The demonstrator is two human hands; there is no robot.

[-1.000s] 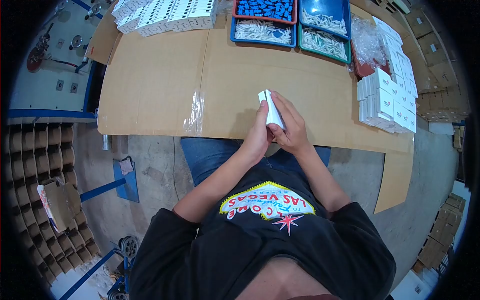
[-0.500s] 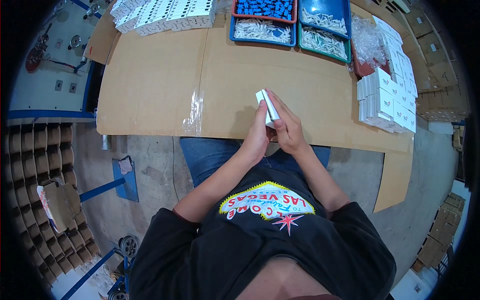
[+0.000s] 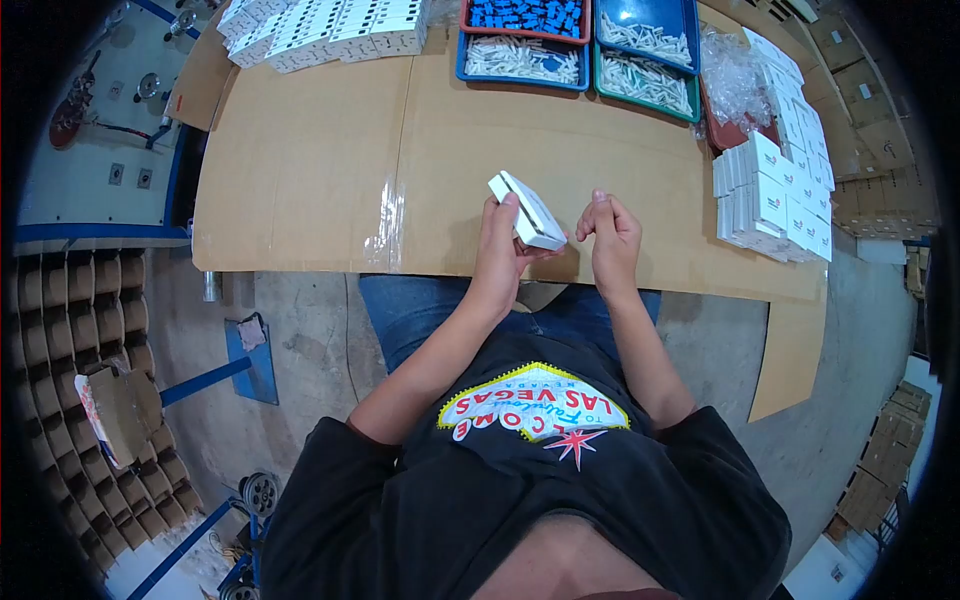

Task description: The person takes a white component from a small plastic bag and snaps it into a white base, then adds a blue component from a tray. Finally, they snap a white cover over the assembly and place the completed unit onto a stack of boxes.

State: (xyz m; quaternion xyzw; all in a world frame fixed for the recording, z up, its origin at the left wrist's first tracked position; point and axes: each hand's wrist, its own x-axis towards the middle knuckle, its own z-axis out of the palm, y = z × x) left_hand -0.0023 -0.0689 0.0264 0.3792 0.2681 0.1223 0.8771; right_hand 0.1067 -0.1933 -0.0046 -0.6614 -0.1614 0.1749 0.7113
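And here's the left hand [image 3: 496,255] with a firm hold on a small white box [image 3: 530,212], thumb on the near side, fingers reaching underneath. The box is tilted, a dark line running along its side, and it's up over the near edge of the cardboard sheet [image 3: 300,180], around the middle.

Over to the right hand [image 3: 614,240]: it's off the box, just to the right of it, also over the near edge of the sheet. Fingers curled in, thumb up against them, a narrow shape; whether anything is tucked inside, I can't tell.

Now to the far edge of the sheet, right of its middle, where the trays sit close together. There's a red tray [image 3: 530,37] of small blue pieces, and on its near side a blue tray [image 3: 525,84] full of slim white pieces. Right beside that, a green tray [image 3: 650,109] carries more white pieces, with another blue one [image 3: 660,14] behind it.

Swing to the right side of the sheet: crumpled clear plastic [image 3: 735,75] on a dark red tray [image 3: 728,137], and next to it stacked white boxes [image 3: 770,205]. At the far left corner, rows of more white boxes [image 3: 335,35], packed tightly. Shiny clear tape [image 3: 388,215] runs toward the sheet's near edge, left of the hands.
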